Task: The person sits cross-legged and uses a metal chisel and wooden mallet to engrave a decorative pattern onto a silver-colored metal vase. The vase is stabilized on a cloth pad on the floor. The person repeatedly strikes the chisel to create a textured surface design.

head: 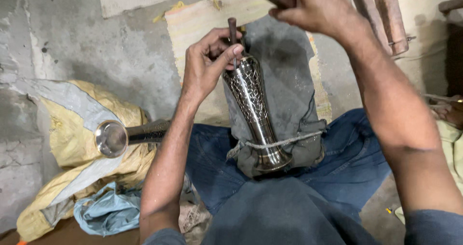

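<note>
Pinching a thin tool against the neck of a patterned metal vase, the left hand curls tight. The vase lies tied with string on a grey cloth pad over the lap. The right hand is raised above, its fingers closed; I cannot tell on what. A second vase rests on a yellow sack.

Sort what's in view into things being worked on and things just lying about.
In use:
- left hand gripping a thin chisel
- patterned metal vase, its base tied by cord to a grey cloth pad
- right hand, raised above

Lying about:
- second metal vase
- yellow sack
- blue cloth
</note>
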A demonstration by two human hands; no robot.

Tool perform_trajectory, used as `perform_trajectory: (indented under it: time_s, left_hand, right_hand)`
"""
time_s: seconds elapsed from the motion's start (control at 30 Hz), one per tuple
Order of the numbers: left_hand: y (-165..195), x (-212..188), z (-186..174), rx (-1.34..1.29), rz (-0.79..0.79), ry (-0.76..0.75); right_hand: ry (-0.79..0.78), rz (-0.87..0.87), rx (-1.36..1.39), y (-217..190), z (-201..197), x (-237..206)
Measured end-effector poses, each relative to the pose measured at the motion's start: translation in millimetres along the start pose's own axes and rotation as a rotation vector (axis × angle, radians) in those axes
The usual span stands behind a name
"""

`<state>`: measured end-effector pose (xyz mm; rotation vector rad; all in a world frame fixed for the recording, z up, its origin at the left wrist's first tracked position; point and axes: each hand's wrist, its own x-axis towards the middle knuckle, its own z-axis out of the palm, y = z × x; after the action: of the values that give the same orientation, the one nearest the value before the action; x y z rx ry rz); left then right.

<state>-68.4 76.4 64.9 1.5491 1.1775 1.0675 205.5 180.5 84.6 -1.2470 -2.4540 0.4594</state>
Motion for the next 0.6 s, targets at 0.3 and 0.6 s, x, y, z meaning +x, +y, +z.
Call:
perform_trajectory:
  time_s: [0.3,0.6]
  left_hand:
    - [-0.1,-4.6,-1.6,-0.019,0.066,-0.026]
    - [2.9,8.3,-3.2,0.139,0.109,-0.132]
  right_hand:
    - [0.307,-0.157,0.106,-28.9,-2.6,-26.1]
    - [0.256,-0.099,-0.125,-27.1,-9.3,-43.7]
